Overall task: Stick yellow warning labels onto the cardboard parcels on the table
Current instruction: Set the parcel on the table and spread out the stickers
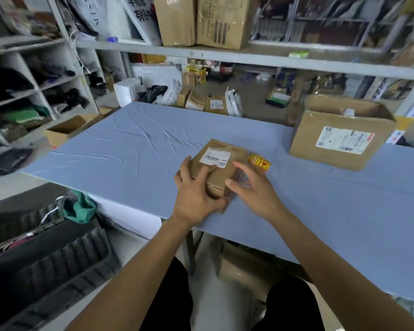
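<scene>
A small brown cardboard parcel (221,163) with a white shipping label lies near the front edge of the blue-covered table (120,149). My left hand (196,189) grips its near left corner, thumb on top. My right hand (253,187) hovers at the parcel's right side, fingers apart and blurred, with nothing in it that I can make out. A small stack of yellow warning labels (259,161) with red marks lies on the table just right of the parcel.
A larger open cardboard box (339,137) with a white label stands at the table's right. Another open box (67,131) sits off the left edge. Dark crates (53,259) are on the floor at left. Shelves with boxes and parcels fill the background.
</scene>
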